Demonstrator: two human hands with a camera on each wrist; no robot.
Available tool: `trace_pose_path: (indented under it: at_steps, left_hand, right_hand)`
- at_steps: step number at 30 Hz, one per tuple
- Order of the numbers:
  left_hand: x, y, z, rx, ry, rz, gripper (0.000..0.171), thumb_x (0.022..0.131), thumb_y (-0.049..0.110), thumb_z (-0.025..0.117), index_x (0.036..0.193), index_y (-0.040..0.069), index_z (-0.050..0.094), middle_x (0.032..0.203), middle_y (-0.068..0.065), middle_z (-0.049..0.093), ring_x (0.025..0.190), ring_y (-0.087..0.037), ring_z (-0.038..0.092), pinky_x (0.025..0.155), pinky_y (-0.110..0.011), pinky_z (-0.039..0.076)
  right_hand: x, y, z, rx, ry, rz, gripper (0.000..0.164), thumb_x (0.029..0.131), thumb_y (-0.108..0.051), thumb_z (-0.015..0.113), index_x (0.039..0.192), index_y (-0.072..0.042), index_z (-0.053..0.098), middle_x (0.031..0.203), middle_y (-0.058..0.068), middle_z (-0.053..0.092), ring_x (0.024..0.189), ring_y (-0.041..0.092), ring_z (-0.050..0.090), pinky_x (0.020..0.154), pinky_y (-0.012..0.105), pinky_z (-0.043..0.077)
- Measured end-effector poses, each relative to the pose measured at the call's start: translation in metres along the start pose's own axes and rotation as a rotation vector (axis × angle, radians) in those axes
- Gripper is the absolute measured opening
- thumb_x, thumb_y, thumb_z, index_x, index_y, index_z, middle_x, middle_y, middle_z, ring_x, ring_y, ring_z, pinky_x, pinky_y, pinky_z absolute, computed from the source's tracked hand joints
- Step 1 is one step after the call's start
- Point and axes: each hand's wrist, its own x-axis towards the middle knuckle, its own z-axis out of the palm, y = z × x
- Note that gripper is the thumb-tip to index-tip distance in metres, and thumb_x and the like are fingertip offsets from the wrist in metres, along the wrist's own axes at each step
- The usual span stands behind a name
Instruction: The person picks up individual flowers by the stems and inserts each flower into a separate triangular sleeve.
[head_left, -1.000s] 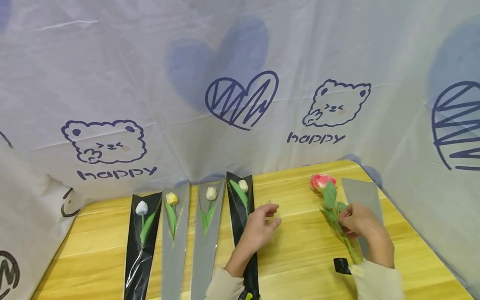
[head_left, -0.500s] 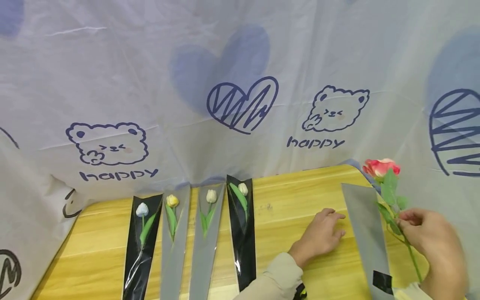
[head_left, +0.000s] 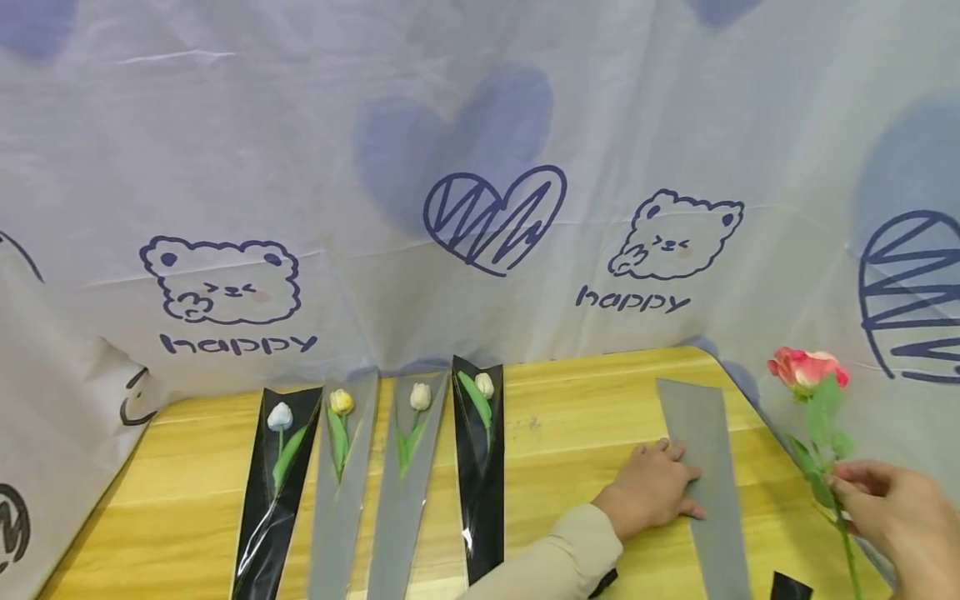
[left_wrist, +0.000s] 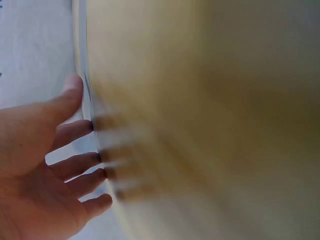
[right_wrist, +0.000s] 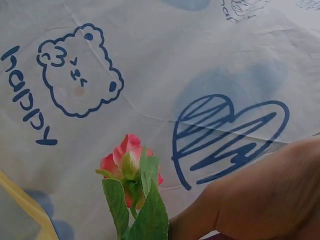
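Note:
In the head view my right hand (head_left: 896, 508) pinches the green stem of a pink rose (head_left: 806, 371) at the table's right side, bloom upward. The right wrist view shows the back of the rose (right_wrist: 131, 167) and its leaves, with the stem grip hidden below the frame. My left hand (head_left: 654, 490) rests with spread fingers on the left edge of a flat grey sleeve (head_left: 708, 467) on the table. Seen from the left wrist, the left hand (left_wrist: 40, 170) has its fingers extended, tips against the pale surface. Nothing is gripped there.
Several single tulips lie in sleeves to the left: a blue one (head_left: 281, 417) in black, a yellow one (head_left: 341, 402) and a white one in grey, another white one (head_left: 484, 385) in black. A black piece (head_left: 791, 587) lies near the front. A printed cloth (head_left: 465, 317) hangs behind the table.
My right hand has carried the rose rightward, away from the grey sleeve. My left hand has moved right from the black-sleeved tulip onto the grey sleeve, whose top has shifted slightly left.

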Motion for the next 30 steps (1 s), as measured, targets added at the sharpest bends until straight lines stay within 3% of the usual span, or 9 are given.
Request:
trace_pose_path:
  at_steps: [3, 6, 13, 17, 20, 21, 22, 26, 30]
  left_hand:
    - [-0.012, -0.016, -0.006, 0.042, 0.060, -0.012, 0.052, 0.082, 0.071, 0.065, 0.121, 0.038, 0.074, 0.118, 0.013, 0.063, 0.124, -0.007, 0.054, 0.103, -0.029, 0.046]
    - [-0.024, -0.031, -0.010, 0.041, 0.077, -0.026, 0.041, 0.077, 0.065, 0.073, 0.099, 0.031, 0.078, 0.095, 0.012, 0.062, 0.100, -0.005, 0.059, 0.087, -0.020, 0.049]
    - [-0.052, -0.063, -0.020, -0.136, 0.032, -0.025, 0.045, 0.081, 0.040, 0.084, 0.123, 0.024, 0.076, 0.113, 0.011, 0.070, 0.102, -0.003, 0.064, 0.079, -0.014, 0.050]
    - [-0.064, -0.079, -0.019, -0.272, 0.071, -0.041, 0.026, 0.087, 0.016, 0.084, 0.113, 0.019, 0.080, 0.107, 0.008, 0.074, 0.094, -0.003, 0.067, 0.069, -0.012, 0.049]
    - [-0.074, -0.093, -0.020, -0.432, 0.126, -0.071, 0.028, 0.090, 0.004, 0.079, 0.116, 0.015, 0.078, 0.113, 0.005, 0.074, 0.098, -0.005, 0.067, 0.070, -0.014, 0.050]
    - [-0.077, -0.097, -0.021, -0.503, 0.141, -0.080, 0.028, 0.090, 0.002, 0.077, 0.116, 0.013, 0.078, 0.113, 0.003, 0.074, 0.097, -0.006, 0.066, 0.071, -0.015, 0.050]
    - [-0.081, -0.103, -0.022, -0.585, 0.157, -0.086, 0.028, 0.090, 0.001, 0.077, 0.116, 0.012, 0.077, 0.113, 0.002, 0.073, 0.095, -0.007, 0.066, 0.081, -0.018, 0.051]
    - [-0.096, -0.122, -0.022, -0.894, 0.177, -0.144, 0.028, 0.087, -0.005, 0.078, 0.112, 0.008, 0.075, 0.111, -0.004, 0.072, 0.086, -0.009, 0.063, 0.080, -0.028, 0.053]
    - [-0.111, -0.136, -0.022, -0.990, 0.140, -0.222, 0.042, 0.084, -0.007, 0.080, 0.123, 0.006, 0.072, 0.124, -0.011, 0.068, 0.093, -0.017, 0.065, 0.068, -0.027, 0.053]
  right_hand:
    - [-0.001, -0.003, 0.002, 0.006, -0.009, -0.030, 0.026, 0.101, -0.002, 0.055, 0.119, 0.017, 0.057, 0.098, 0.031, 0.064, 0.064, 0.023, 0.063, 0.055, 0.037, 0.055]
    - [0.000, -0.007, 0.003, -0.016, -0.035, -0.105, 0.024, 0.100, -0.002, 0.057, 0.115, 0.017, 0.059, 0.092, 0.026, 0.066, 0.062, 0.019, 0.063, 0.057, 0.038, 0.056]
    - [-0.002, -0.018, 0.005, -0.079, -0.099, -0.268, 0.025, 0.099, -0.007, 0.057, 0.112, 0.014, 0.062, 0.087, 0.017, 0.069, 0.063, 0.016, 0.064, 0.058, 0.032, 0.051]
    - [-0.003, -0.021, 0.009, -0.074, -0.105, -0.314, 0.025, 0.099, -0.007, 0.058, 0.112, 0.014, 0.063, 0.085, 0.011, 0.070, 0.063, 0.013, 0.062, 0.058, 0.029, 0.048]
    - [-0.004, -0.023, 0.011, -0.060, -0.109, -0.344, 0.025, 0.098, -0.006, 0.059, 0.111, 0.014, 0.064, 0.085, 0.011, 0.070, 0.064, 0.012, 0.062, 0.056, 0.027, 0.050]
    - [-0.004, -0.024, 0.011, -0.060, -0.112, -0.360, 0.025, 0.098, -0.006, 0.059, 0.111, 0.014, 0.064, 0.085, 0.011, 0.070, 0.064, 0.012, 0.061, 0.056, 0.027, 0.049]
    - [-0.004, -0.024, 0.011, -0.060, -0.113, -0.376, 0.024, 0.098, -0.007, 0.059, 0.110, 0.014, 0.064, 0.084, 0.011, 0.070, 0.063, 0.012, 0.061, 0.056, 0.026, 0.048]
    - [-0.005, -0.026, 0.012, -0.067, -0.109, -0.424, 0.024, 0.098, -0.008, 0.059, 0.108, 0.013, 0.065, 0.084, 0.010, 0.070, 0.064, 0.012, 0.061, 0.056, 0.025, 0.047]
    - [-0.005, -0.030, 0.014, -0.074, -0.114, -0.430, 0.024, 0.099, -0.009, 0.060, 0.109, 0.013, 0.065, 0.087, 0.015, 0.070, 0.064, 0.012, 0.061, 0.057, 0.027, 0.048]
